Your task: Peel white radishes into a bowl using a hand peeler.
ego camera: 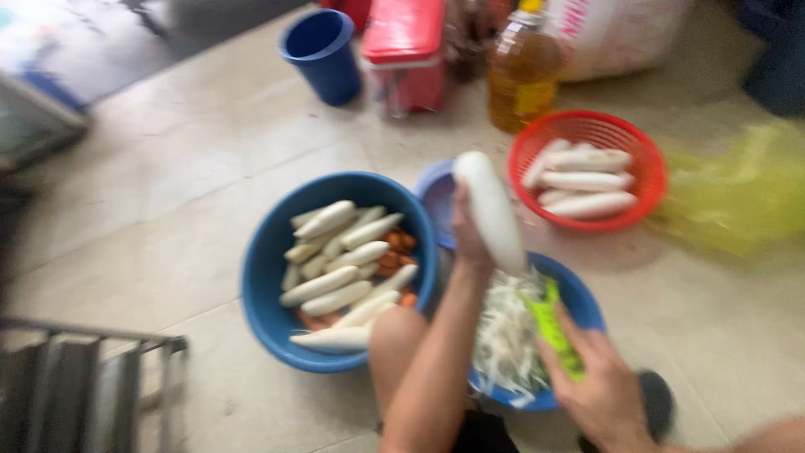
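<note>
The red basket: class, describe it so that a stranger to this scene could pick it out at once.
Start at the tiled floor and find the tall oil bottle at the top. Just right of and below it sits the red basket, round and slotted, holding white radishes. The other round vessels nearby are blue bowls.

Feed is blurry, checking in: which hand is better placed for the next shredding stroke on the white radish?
Right. The right hand already holds the green peeler at the radish; the left hand grips it upright over the blue bowl.
</note>
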